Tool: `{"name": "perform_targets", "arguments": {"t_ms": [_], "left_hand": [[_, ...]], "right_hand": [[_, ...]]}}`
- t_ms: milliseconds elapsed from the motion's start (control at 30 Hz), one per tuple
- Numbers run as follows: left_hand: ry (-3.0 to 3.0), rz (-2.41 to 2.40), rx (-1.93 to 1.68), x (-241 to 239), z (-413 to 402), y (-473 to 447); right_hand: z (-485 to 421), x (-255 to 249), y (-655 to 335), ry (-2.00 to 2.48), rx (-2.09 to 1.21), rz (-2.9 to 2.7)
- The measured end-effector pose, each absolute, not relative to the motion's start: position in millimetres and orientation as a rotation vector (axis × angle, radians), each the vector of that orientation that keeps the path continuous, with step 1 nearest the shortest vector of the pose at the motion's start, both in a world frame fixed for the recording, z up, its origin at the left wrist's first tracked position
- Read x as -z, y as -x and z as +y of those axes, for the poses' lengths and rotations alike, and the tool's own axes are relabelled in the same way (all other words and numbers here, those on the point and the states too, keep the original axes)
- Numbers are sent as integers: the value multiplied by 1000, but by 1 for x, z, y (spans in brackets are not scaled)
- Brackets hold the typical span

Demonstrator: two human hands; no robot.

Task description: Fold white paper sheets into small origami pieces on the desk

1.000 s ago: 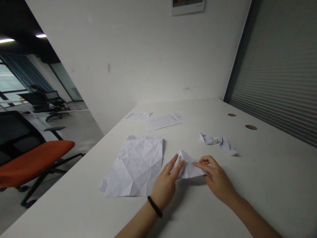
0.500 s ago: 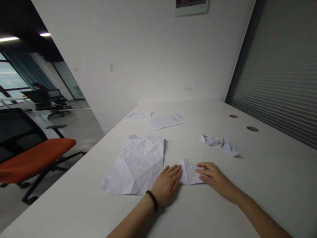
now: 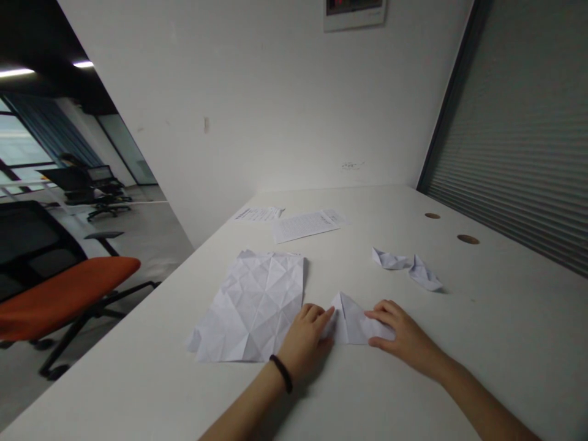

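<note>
A white folded paper [image 3: 351, 321] with a pointed top lies on the table in front of me. At its left end, my left hand [image 3: 309, 334], with a dark band at the wrist, has its fingers bent over the edge and grips it. My right hand [image 3: 394, 327] holds the opposite end, thumb on the near side and fingers on the far side. Just left of my left hand rests a stack of creased paper sheets [image 3: 257, 306]. Two folded paper boats, one [image 3: 390, 260] beside the other [image 3: 424, 274], sit beyond my right hand.
Printed sheets, one [image 3: 307, 225] nearer and another [image 3: 260, 213] farther left, lie toward the back of the white table [image 3: 367, 398]. Two round holes are cut near its right edge. An orange-seated chair [image 3: 68, 285] stands left; a person sits far behind it.
My left fingers have gone from lying flat to bent at the paper's left end. My right thumb and fingers have closed on its right end, and the paper's peak shows more.
</note>
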State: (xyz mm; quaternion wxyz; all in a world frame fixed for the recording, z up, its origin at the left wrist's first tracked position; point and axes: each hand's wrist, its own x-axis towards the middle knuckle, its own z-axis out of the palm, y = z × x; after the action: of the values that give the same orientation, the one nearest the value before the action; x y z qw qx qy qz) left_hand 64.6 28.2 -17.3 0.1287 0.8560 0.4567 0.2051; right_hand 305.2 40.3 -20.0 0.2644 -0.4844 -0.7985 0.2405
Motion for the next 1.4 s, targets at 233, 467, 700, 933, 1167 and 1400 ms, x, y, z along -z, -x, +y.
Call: {"name": "perform_targets", "arguments": {"t_ms": [233,467,700,933,1167,1400], "left_hand": [[-2475,1378,-681,15,27,-66],[-2661,1194,-520,1,21,-66],[-2700,1116,-386,-6,8,-64],[-2578,1347,-422,0,15,-74],[-2559,1376,-455,2,10,-75],[-2585,1323,-385,-1,5,-73]], "right_hand": [[36,13,-301,1319,-598,-2179],[27,0,-305,1179,-716,-2266],[27,4,-325,1085,-969,-2276],[30,4,-314,1313,-1023,-2080],[26,-1,-309,1206,-903,-2085],[21,-5,-313,1210,-1199,-2032]]}}
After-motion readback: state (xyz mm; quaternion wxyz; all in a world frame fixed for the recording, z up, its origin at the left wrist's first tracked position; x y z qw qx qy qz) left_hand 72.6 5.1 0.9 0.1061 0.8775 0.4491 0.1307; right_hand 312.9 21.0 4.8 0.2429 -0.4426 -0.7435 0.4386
